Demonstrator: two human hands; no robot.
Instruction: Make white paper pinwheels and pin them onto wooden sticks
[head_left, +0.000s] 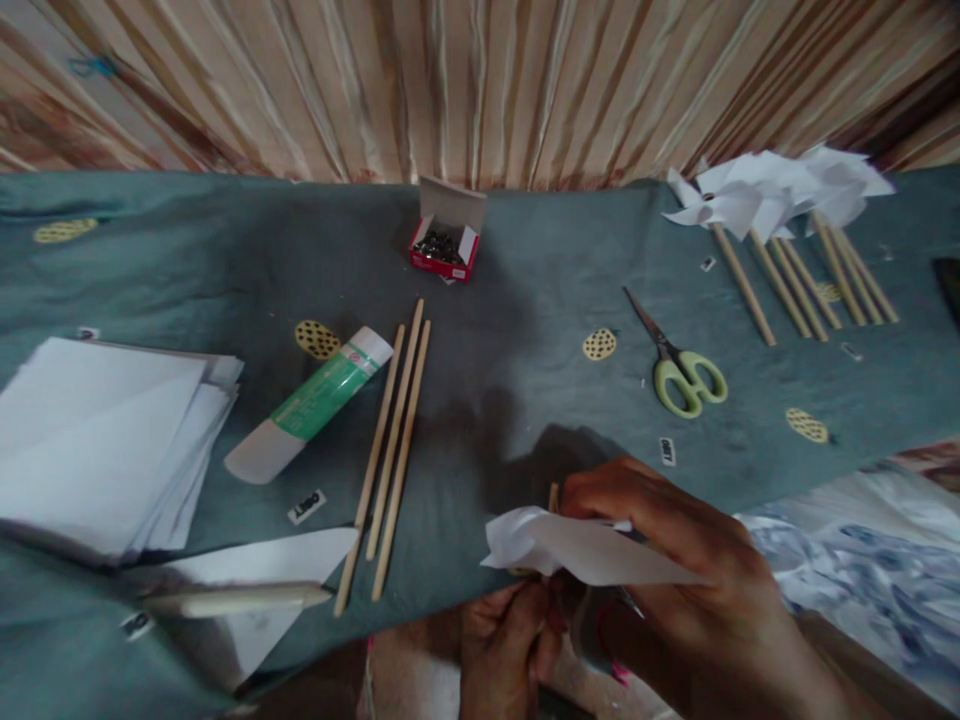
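My right hand is closed over a folded white paper piece at the near edge of the table, pressing it against the tip of a wooden stick. Below it my left hand is closed around the lower part of that stick, which is mostly hidden. Three loose wooden sticks lie side by side to the left. Finished white paper pinwheels on sticks lie at the far right.
A green-and-white glue tube and a stack of white paper lie on the left of the teal cloth. A small red box of pins stands at the back. Green-handled scissors lie right of centre. A pencil rests on paper.
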